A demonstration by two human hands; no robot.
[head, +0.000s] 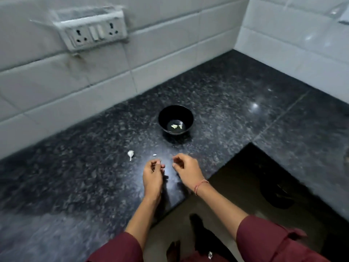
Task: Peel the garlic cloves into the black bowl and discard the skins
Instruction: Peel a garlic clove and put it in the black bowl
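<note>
— Where's the garlic?
— Two peeled cloves (176, 126) lie in the black bowl (165, 115), out on the worktop (226, 103). A garlic piece (130, 153) lies nearer, to its left.
— And the hands?
— The left hand (152, 176) pinches a small pale scrap (162, 166) in its fingers. The right hand (186, 168) has its fingers curled; I cannot tell whether they hold anything.

A kitchen, with granite counter (226, 87) and tiled wall (56, 76).

glossy black bowl (175, 118), polished speckled stone counter (217, 95), glazed white tiles (160, 44)
</note>
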